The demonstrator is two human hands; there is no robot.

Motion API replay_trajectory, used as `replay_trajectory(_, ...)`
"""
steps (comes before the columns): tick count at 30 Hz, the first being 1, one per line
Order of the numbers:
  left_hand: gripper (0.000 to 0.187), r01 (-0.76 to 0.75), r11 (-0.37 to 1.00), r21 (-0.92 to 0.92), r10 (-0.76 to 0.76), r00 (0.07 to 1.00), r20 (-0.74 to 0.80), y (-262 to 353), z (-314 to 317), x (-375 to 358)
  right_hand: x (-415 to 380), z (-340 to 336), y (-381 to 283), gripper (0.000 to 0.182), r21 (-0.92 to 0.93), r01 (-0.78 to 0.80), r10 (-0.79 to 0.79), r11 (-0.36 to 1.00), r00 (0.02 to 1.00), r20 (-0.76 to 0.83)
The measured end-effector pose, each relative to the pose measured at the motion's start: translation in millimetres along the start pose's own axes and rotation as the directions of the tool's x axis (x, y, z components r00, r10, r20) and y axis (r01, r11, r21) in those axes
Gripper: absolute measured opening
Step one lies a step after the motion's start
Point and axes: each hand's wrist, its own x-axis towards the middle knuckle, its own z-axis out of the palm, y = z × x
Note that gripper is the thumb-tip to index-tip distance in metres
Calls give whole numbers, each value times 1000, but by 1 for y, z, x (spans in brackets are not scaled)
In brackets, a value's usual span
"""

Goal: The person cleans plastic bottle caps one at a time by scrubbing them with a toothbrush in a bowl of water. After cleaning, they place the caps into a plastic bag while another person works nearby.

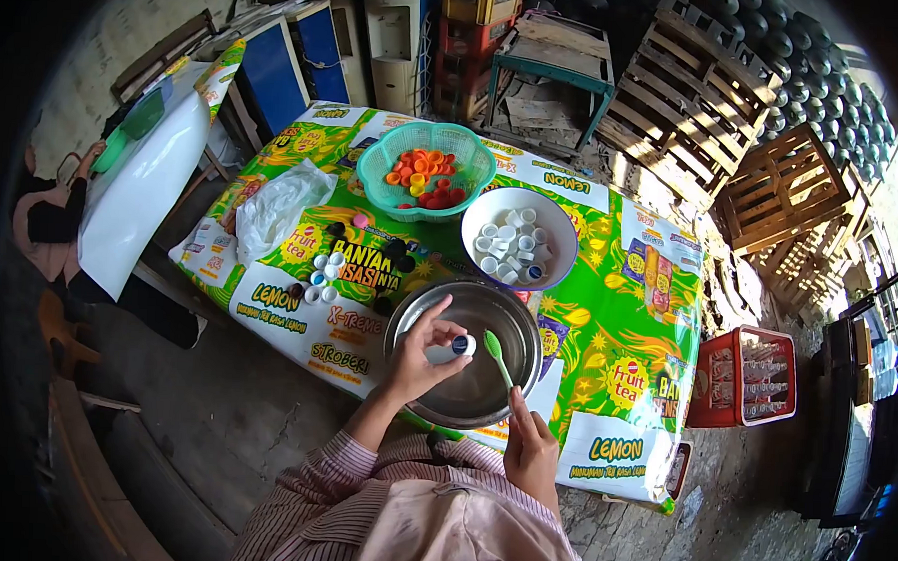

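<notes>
My left hand (419, 357) pinches a white bottle cap (464, 345) with a dark blue patch between thumb and fingers, above a steel basin (405, 323). In my right hand (532, 444) is a slim light-green brush (500, 356), its head raised close to the cap but apart from it. A white bowl (566, 230) behind the basin holds many white caps (510, 245). Farther back, a teal plastic basket (374, 169) contains orange, red and yellow caps (423, 171). Loose white and blue caps (325, 276) lie left of the basin, with black caps (396, 249) near them.
A bright printed cloth (605, 335) covers the table. A crumpled clear plastic bag (283, 210) lies at its left. To the right stands a red crate (742, 380) of packets. Wooden pallets (688, 101) lean behind. Another person (61, 208) is at a white table on the far left.
</notes>
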Motion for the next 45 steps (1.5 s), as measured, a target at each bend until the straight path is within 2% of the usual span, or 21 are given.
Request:
replay_trajectory(3, 97, -79, 997, 9, 79, 996, -43, 9, 2, 0, -1, 3, 4, 52, -132, 79, -58, 988, 987, 151)
replay_trajectory(5, 104, -72, 995, 67, 74, 997, -30, 13, 2, -1, 9, 4, 8, 52, -95, -92, 99, 991, 992, 76)
replay_trajectory(8, 103, -45, 998, -36, 45, 999, -19, 7, -2, -1, 7, 3, 11, 52, -72, -66, 70, 995, 996, 59)
replay_trajectory(10, 93, 118, 944, -308, -94, 991, 93, 3, -5, -1, 1, 9, 13, 51, 83, 43, -52, 996, 993, 104)
replay_trajectory(13, 79, 247, 870, -426, -190, 966, 172, 4, -8, -2, 6, 8, 17, 52, 51, -100, 97, 994, 994, 46)
replay_trajectory(17, 59, 383, 716, -583, -293, 924, 247, 10, -10, -1, 2, 1, 5, 50, 139, -49, 44, 989, 998, 39)
replay_trajectory(21, 45, 385, 718, -580, -292, 923, 252, 0, -10, 1, 1, 5, 9, 49, -122, 25, -8, 992, 990, 143)
replay_trajectory(23, 32, 174, 962, -209, -138, 974, 179, -4, -7, 1, 0, 8, 13, 49, -97, 0, 11, 995, 993, 114)
replay_trajectory(25, 28, 214, 946, -243, -176, 970, 168, 0, -6, -1, 1, 5, 7, 50, -155, -72, 87, 985, 992, 88)
replay_trajectory(27, 26, 185, 981, -60, -179, 978, 103, 8, -6, -3, 0, 3, 8, 49, -147, -55, 69, 988, 993, 95)
replay_trajectory(29, 29, -44, 985, 168, 25, 993, 113, 24, -7, -6, -3, 3, 10, 49, -174, 2, 13, 985, 996, 83)
replay_trajectory(32, 33, -106, 985, 136, 84, 984, 157, 48, -3, -10, -11, 6, 15, 46, -88, -15, 17, 996, 1000, 22)
replay_trajectory(33, 31, -193, 964, 184, 162, 972, 168, 41, -1, -10, -13, 9, 16, 45, -40, -19, 17, 999, 999, -34)
replay_trajectory(35, 31, -148, 775, 614, -68, 947, 314, 16, -5, -13, -13, 11, 15, 45, -34, -66, 66, 997, 998, -11)
replay_trajectory(36, 29, -361, 605, 710, 97, 918, 384, 16, -7, -13, -13, 9, 14, 46, -61, -74, 76, 995, 996, 35)
replay_trajectory(37, 29, -369, 605, 705, 104, 915, 390, 17, -6, -12, -11, 7, 15, 46, -90, -78, 85, 993, 994, 75)
replay_trajectory(39, 25, -158, 894, 420, 38, 959, 280, 27, -3, -12, -13, 6, 16, 46, -91, -126, 133, 988, 988, 74)
replay_trajectory(40, 23, -136, 909, 394, 19, 958, 287, 27, -3, -10, -11, 8, 15, 46, -91, -145, 152, 985, 986, 74)
replay_trajectory(41, 24, -122, 838, 532, -55, 951, 304, 14, -5, -10, -10, 8, 16, 45, -92, -161, 168, 983, 983, 76)
replay_trajectory(43, 25, -200, 738, 644, -35, 942, 333, 5, -8, -6, -12, 11, 25, 45, -113, -167, 179, 980, 977, 113)
replay_trajectory(45, 26, 71, 973, 220, -126, 961, 245, -1, -3, 4, -16, 13, 26, 45, -41, -157, 160, 987, 985, 61)
